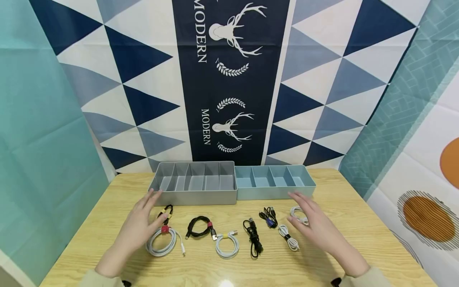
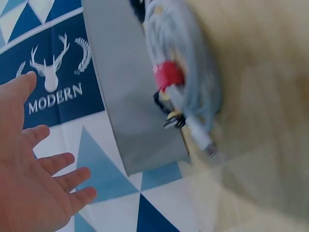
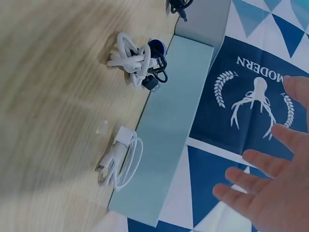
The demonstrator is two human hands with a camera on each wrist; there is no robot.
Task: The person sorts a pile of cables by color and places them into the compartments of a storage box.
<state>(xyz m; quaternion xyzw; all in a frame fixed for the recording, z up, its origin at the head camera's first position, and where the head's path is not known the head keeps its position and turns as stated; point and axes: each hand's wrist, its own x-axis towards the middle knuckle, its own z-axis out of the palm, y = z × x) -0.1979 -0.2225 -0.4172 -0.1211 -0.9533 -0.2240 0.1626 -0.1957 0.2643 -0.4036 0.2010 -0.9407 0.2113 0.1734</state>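
Observation:
Both hands hover over the table with spread fingers and hold nothing. My left hand (image 1: pixel 138 225) is above a coiled pale cable with a red strap (image 1: pixel 162 244) and partly covers a small black cable with a yellow tie (image 1: pixel 169 210). Under my right hand (image 1: pixel 317 223) lies a coiled white cable (image 1: pixel 297 211), partly hidden. Left of that hand are a white cable bundle with a black tie (image 1: pixel 288 238) and a black cable with a blue connector (image 1: pixel 269 217). Between the hands lie a black coil with a red tie (image 1: pixel 195 231), a white coil with a yellow tie (image 1: pixel 227 249) and a black cable bundle (image 1: pixel 254 238).
Behind the cables stand a grey divided box (image 1: pixel 201 198) and, touching its right side, a light blue divided box (image 1: pixel 276 194). The wooden table (image 1: pixel 201 273) meets a patterned cloth backdrop (image 1: pixel 229 155) at the back, with hanging cloths at both sides.

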